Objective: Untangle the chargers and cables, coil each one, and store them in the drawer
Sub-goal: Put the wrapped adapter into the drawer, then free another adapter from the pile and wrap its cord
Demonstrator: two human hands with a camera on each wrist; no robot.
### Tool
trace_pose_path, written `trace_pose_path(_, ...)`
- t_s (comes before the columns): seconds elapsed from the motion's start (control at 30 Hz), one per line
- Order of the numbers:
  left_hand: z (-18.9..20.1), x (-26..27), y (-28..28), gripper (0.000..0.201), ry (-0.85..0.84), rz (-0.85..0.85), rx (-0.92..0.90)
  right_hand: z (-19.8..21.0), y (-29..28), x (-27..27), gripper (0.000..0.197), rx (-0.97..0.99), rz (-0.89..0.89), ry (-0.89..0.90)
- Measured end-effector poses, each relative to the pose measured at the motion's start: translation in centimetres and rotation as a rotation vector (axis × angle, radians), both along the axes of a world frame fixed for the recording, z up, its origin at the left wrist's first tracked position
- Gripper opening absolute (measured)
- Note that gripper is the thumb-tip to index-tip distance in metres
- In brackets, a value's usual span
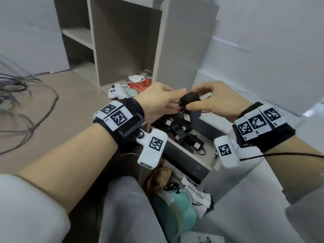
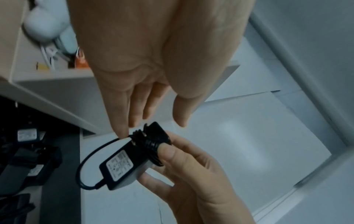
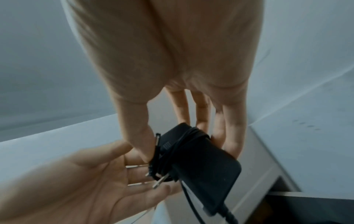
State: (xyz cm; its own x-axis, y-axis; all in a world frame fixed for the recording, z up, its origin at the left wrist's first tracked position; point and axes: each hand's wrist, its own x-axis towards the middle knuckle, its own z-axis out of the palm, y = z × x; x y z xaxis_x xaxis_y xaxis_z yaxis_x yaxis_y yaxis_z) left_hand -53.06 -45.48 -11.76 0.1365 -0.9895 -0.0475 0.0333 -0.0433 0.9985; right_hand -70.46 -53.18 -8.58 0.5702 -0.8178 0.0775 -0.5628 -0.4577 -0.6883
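A black charger (image 1: 188, 99) with its cable wound round the body is pinched by my right hand (image 1: 198, 100), thumb on the coil and fingers behind it. The left wrist view shows the charger's (image 2: 122, 165) label, its prongs and a loose loop of cable. My left hand (image 1: 173, 100) reaches in with straight fingers, and its index fingertip (image 2: 122, 133) touches the cable by the prongs. In the right wrist view the charger (image 3: 201, 159) hangs over my left palm (image 3: 91, 174). Below both hands the drawer (image 1: 185, 162) stands open with several black chargers (image 1: 182, 134) inside.
A grey cabinet (image 1: 122, 41) with shelves stands behind the drawer. A white game controller (image 1: 116, 91) and red items (image 1: 140, 85) lie at its foot. Loose cables (image 1: 17, 88) trail on the floor at left. A paper bag (image 1: 196, 192) and my knee (image 1: 126, 207) are close below.
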Motion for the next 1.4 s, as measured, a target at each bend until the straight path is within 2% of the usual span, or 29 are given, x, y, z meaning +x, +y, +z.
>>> trace_pose_path(0.1,-1.8,-1.5,-2.7,0.032,0.049,0.126,0.077,-1.9,-3.8,-2.1,0.047,0.021,-0.134,0.004)
trace_pose_path(0.17,-4.3,-2.0,-3.8,0.026,-0.008,0.142,0.252,-3.7,-6.4,-2.7,0.056,0.051,-0.217,0.072)
trace_pose_path(0.3,-10.4,-1.9,-4.3,0.045,-0.048,0.072,0.659,-6.8,-10.7,-2.4,0.055,0.069,-0.305,0.27)
trace_pose_path(0.43,-13.9,-1.1,-5.0,0.056,0.06,0.075,0.831,-8.9,-13.4,-0.8,0.046,0.013,-0.307,0.545)
trace_pose_path(0.5,-14.4,-1.0,-5.4,0.055,0.102,0.105,0.843,-10.4,-14.6,0.2,0.04,-0.003,-0.303,0.651)
trace_pose_path(0.57,-14.5,-1.1,-5.8,0.05,0.108,0.122,0.829,-12.4,-16.1,1.2,0.046,-0.001,-0.29,0.737)
trace_pose_path(0.7,-14.5,-1.0,-6.1,0.042,0.094,0.123,0.793,-14.6,-16.7,2.4,0.046,-0.013,-0.271,0.811)
trace_pose_path(0.9,-14.9,-0.5,-6.2,0.044,0.059,0.087,0.8,-16.1,-17.1,3.7,0.057,-0.055,-0.291,0.885)
trace_pose_path(1.0,-14.9,-0.2,-6.1,0.045,0.057,0.076,0.797,-16.9,-17.1,3.8,0.052,-0.056,-0.272,0.847)
trace_pose_path(1.07,-15.1,-0.1,-6.2,0.044,0.051,0.066,0.799,-17.0,-17.3,4.1,0.033,-0.083,-0.32,0.858)
trace_pose_path(1.13,-15.1,-0.1,-6.3,0.044,0.054,0.062,0.798,-16.6,-17.5,4.4,0.01,-0.099,-0.296,0.824)
trace_pose_path(1.3,-15.1,0.1,-6.1,0.048,0.067,0.059,0.799,-16.5,-19.7,3.6,0.02,-0.005,-0.3,0.771)
trace_pose_path(1.4,-14.7,0.1,-5.2,0.046,0.087,0.061,0.765,-14.0,-17.2,3.6,0.026,0.027,-0.276,0.689)
